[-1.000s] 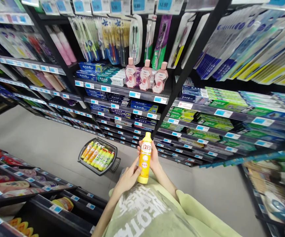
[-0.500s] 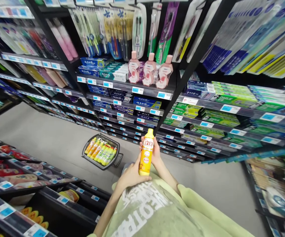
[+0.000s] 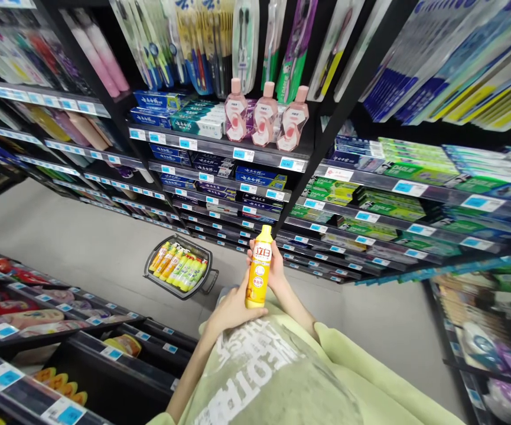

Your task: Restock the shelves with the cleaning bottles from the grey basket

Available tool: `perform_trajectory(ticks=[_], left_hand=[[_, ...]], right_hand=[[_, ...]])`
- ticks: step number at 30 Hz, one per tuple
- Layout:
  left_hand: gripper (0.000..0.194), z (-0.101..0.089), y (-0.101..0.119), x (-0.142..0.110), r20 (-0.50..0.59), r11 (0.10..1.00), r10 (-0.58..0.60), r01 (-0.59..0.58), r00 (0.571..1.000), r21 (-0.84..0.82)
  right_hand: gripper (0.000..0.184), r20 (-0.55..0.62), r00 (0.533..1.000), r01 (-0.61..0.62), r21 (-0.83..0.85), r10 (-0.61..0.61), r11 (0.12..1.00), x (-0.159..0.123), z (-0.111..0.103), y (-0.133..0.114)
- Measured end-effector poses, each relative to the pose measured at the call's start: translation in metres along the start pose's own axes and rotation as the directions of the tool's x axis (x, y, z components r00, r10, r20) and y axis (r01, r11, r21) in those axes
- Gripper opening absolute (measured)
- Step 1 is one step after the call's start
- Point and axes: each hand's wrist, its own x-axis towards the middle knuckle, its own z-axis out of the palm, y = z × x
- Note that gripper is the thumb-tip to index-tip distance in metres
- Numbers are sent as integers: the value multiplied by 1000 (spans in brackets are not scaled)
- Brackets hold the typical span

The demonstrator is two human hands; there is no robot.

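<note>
Upright in front of my shirt is a yellow dish soap bottle (image 3: 259, 271) with a yellow cap, its printed label facing me. My left hand (image 3: 233, 308) grips its lower part from the left, thumb along the base. From behind and the right, my right hand (image 3: 276, 268) wraps round the upper half; some of its fingers are hidden behind the bottle. To the left on the floor stands a black shopping basket (image 3: 152, 284) holding several similar bottles, orange-yellow ones on one side and green-yellow ones on the other.
Ahead, a tall shelf carries toothpaste boxes (image 3: 197, 124), hanging toothbrushes (image 3: 245, 47) and pink mouthwash bottles (image 3: 264, 118). Another shelf unit with price tags (image 3: 2, 375) stands close on my left. Grey floor (image 3: 100, 227) runs between them, and a further rack (image 3: 477, 348) is at the right.
The view has shifted slightly, so the shelves sit a little higher and further left. Both hands still hold the bottle, and the basket stays in place.
</note>
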Motion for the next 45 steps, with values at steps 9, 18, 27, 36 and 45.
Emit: perform_trajectory(ticks=[9,18,27,36,45], left_hand=[[114,0,2,1,-7,1000,4,-3,1000,12],[115,0,1,0,-10,1000,-9,10,1000,30],[114,0,1,-1,-17,1000,-13,14,1000,19],[112,0,-1,2,-16,1000,21,-21,1000,-22],[106,-4,6,1,-6,1000,-23,23,1000,-8]], right_hand=[[36,14,1000,19,-24,-19,1000,1,-3,0],[37,27,999,22,-33,-22,999,3,-6,1],[38,22,1000,3,-29,-2,1000,4,-4,1],[55,15,1000,-27,7,27,1000,3,0,0],[57,42,999,-14,-18,15,1000,4,-2,-1]])
